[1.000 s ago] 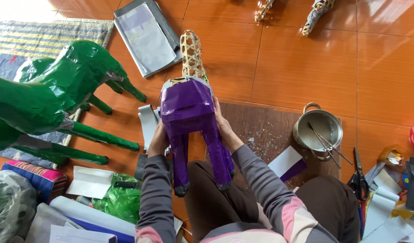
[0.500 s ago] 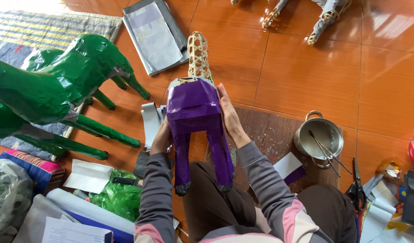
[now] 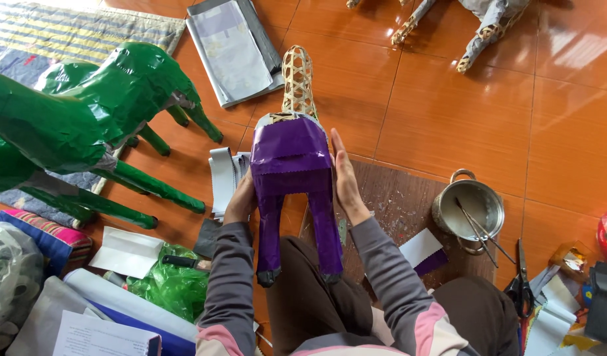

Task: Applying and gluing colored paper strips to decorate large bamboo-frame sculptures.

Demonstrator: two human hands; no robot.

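The left hand (image 3: 241,198) and right hand (image 3: 346,178) lay flat with fingers straight, pressed to either flank of the purple animal (image 3: 291,178), which stood between them over the person's lap, legs pointing back toward the knees. The step looked like smoothing purple paper onto the body; the bare woven neck (image 3: 297,82) beyond the fingertips seemed next, needing fresh strips. A paste pot (image 3: 468,207) sat right of the right hand, green figures (image 3: 86,118) left, grey sheets (image 3: 234,49) further off.
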